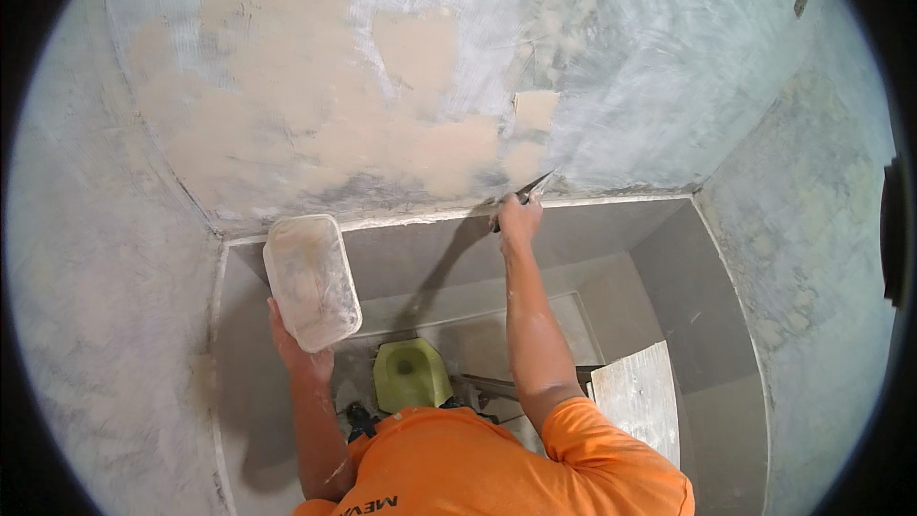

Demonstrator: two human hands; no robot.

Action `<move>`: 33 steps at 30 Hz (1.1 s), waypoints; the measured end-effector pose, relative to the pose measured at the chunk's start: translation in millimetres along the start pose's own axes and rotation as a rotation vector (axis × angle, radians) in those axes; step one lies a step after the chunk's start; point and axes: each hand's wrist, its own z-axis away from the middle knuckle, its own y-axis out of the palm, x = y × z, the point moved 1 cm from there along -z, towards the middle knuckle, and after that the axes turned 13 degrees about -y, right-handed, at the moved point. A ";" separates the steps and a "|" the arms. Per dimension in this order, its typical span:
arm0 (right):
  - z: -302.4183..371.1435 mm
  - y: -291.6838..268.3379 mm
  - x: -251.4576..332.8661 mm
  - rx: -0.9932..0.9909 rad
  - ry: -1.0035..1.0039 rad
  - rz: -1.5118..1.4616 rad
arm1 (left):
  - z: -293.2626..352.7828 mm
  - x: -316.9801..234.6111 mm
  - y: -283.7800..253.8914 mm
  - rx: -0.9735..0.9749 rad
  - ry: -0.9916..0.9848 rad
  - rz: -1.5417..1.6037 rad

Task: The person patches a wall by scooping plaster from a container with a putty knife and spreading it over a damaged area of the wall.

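Observation:
My right hand is closed around the dark handle of a putty knife, its blade close to the lower edge of the plastered wall. Beige filler patches cover much of that wall, and a fresher-looking patch lies just above the blade. At the left, my left hand grips the lower end of a pale rectangular plastic tub smeared with filler. Part of my left hand's fingers is hidden behind the tub.
Grey tiles line the lower wall below a rough ledge. A yellow-green squat toilet is set in the floor beneath me. A pale board stands by my right elbow. Side walls close in on both sides.

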 end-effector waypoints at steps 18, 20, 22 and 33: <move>36.5 -33.4 11.0 0.219 -0.103 0.008 | -0.5 -1.8 -6.2 0.055 0.087 -0.078; 3.3 -32.9 -5.7 0.069 -0.231 0.207 | 1.6 -3.8 -10.1 0.108 0.113 -0.074; -11.8 -21.4 -19.6 -0.012 -0.409 0.425 | 3.7 -5.4 -14.6 0.161 0.133 -0.070; 123.7 26.4 -14.5 0.380 -0.390 0.431 | 16.8 -9.9 0.8 0.009 0.190 -0.100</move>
